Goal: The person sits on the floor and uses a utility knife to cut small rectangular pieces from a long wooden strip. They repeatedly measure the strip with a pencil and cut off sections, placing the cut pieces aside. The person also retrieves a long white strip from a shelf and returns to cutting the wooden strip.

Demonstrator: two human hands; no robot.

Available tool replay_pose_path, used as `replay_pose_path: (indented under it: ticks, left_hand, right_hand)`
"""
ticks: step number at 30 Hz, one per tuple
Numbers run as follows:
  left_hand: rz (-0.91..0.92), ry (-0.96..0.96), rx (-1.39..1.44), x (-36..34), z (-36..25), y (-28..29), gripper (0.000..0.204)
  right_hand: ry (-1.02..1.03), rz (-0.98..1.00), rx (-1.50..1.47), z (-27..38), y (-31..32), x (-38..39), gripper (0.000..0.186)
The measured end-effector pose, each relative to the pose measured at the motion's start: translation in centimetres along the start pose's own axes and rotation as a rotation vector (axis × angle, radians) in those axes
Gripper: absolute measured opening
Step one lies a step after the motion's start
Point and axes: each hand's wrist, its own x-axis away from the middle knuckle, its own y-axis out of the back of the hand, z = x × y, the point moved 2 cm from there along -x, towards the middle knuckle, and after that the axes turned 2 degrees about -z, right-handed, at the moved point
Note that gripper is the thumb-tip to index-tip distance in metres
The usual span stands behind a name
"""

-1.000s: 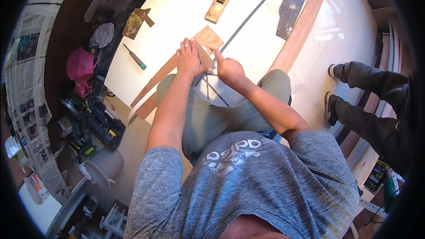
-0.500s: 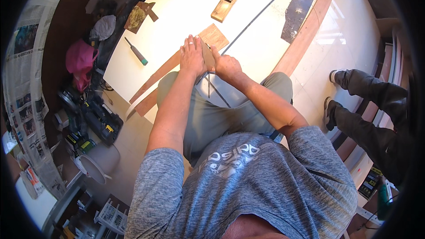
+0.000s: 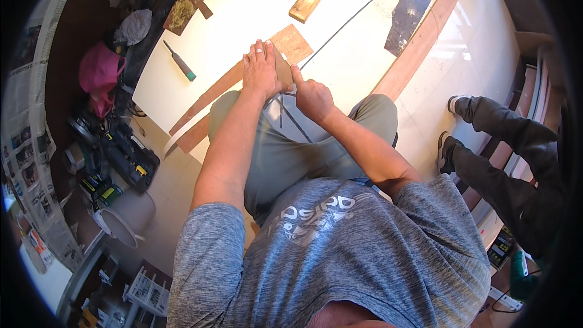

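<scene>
Left hand (image 3: 261,73) lies flat, fingers open, on thin wooden strip (image 3: 209,100); right hand (image 3: 313,96) fisted beside it, contents indiscernible.

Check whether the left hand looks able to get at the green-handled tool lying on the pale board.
Probably yes: the left hand lies flat on the thin brown wooden strip, and only bare pale board separates it from the green-handled tool.
</scene>
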Motion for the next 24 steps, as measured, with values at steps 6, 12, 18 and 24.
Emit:
replay_pose_path:
  ticks: [6,12,18,24]
  left_hand:
    - [0.001,0.008,-0.008,0.1,-0.2,-0.1,0.148]
    - [0.012,0.012,-0.032,0.0,-0.2,0.0,0.152]
    - [-0.012,0.020,-0.029,0.2,-0.4,0.1,0.151]
    - [0.024,0.013,-0.019,-0.1,-0.2,-0.3,0.154]
  right_hand:
    - [0.012,-0.015,0.002,-0.4,-0.6,0.4,0.076]
    - [-0.017,0.023,0.048,-0.1,-0.2,0.3,0.066]
    - [-0.175,-0.071,-0.051,-0.4,2.2,-0.1,0.060]
    - [-0.129,-0.023,-0.145,-0.7,3.6,-1.3,0.057]
